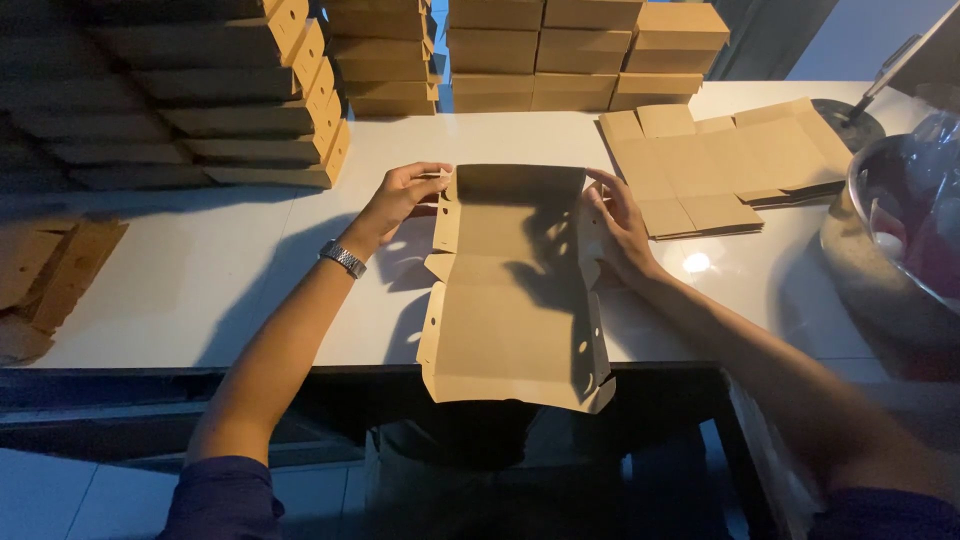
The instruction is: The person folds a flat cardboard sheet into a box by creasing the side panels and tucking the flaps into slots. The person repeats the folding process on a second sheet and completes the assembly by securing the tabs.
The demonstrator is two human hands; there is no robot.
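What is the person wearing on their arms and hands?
The left hand and right hand are bare, with no gloves. A silver metal-band watch sits on the left wrist. Dark blue sleeves cover only the upper arms, and the forearms are uncovered.

Dim room. My smooth white rectangular bench (220, 270) carries one bright glare spot from overhead light. Pale tiled floor (60, 495) shows below its dark front edge. Pale wall (860, 35) behind, far right.
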